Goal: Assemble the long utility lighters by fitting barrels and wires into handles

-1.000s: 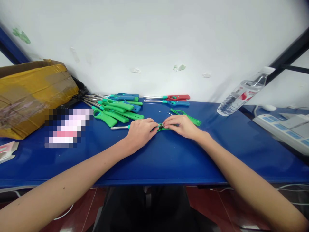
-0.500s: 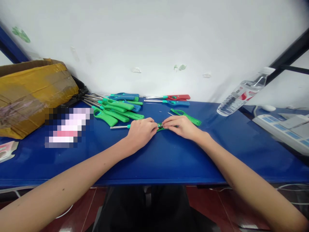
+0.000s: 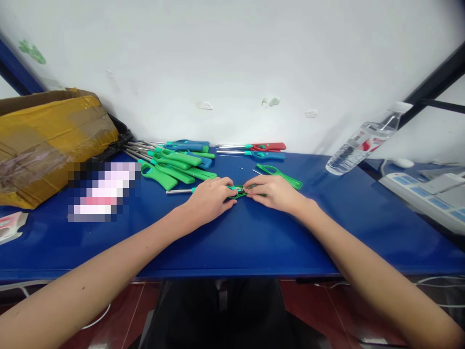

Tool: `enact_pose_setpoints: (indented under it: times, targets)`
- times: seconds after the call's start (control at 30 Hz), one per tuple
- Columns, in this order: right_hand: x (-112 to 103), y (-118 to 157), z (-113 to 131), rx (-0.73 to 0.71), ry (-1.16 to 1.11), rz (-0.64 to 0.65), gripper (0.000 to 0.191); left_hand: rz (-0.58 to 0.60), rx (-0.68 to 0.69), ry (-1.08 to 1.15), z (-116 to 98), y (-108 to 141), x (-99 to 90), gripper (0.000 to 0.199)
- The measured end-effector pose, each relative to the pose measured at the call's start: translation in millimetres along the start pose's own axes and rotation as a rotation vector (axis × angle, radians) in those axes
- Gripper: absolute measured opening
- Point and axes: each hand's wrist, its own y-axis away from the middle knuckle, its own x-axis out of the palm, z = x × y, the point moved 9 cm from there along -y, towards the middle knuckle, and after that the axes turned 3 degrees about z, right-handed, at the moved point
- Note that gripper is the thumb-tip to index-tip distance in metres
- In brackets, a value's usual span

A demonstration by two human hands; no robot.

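Between my hands lies an opened green long-nosed gas lighter (image 3: 240,190), its metal tube pointing left and its inner parts partly showing. My left hand (image 3: 215,198) is closed around the tube end of its body, near the turquoise collar. From the other side, my right hand (image 3: 267,190) closes its fingers on the handle end; the fingertips hide what they press. Just behind my right hand rests a loose green handle half (image 3: 279,175), with a thin metal piece (image 3: 256,171) at its left.
Several green and blue lighters (image 3: 181,165) are heaped at the left; red (image 3: 271,146) and blue (image 3: 271,155) ones lie along the wall. A taped cardboard box (image 3: 54,145) stands far left. A water bottle (image 3: 363,140) leans at the right, near a white device (image 3: 425,194).
My left thumb and fingers have spread a little, showing more of the lighter's inside. My right hand has shifted very slightly on the handle end.
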Motion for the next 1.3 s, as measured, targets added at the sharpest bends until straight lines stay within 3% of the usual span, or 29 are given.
enact_pose_setpoints:
  times: [0.13, 0.37, 0.6, 0.87, 1.03, 1.3]
  targets:
    - [1, -1, 5, -0.002, 0.041, 0.027, 0.023, -0.022, -0.012, 0.056, 1, 0, 0.2, 0.019]
    - [2, -3, -12, 0.148, -0.219, -0.015, 0.018, -0.073, -0.070, 0.236, 17, -2, -3.5, 0.018]
    - [6, -5, -14, 0.176, -0.270, -0.039, 0.016, -0.055, -0.132, 0.229, 24, -5, -5.9, 0.017]
    - [8, -7, -4, 0.148, -0.152, 0.018, 0.031, -0.059, -0.194, 0.068, 29, -1, -7.2, 0.031]
    - [12, -7, 2, 0.099, -0.068, 0.052, 0.032, -0.062, -0.130, 0.066, 24, -1, -7.1, 0.024]
    - [11, -9, 6, 0.094, -0.031, 0.059, 0.030, -0.047, -0.164, 0.140, 26, -3, -3.7, 0.021]
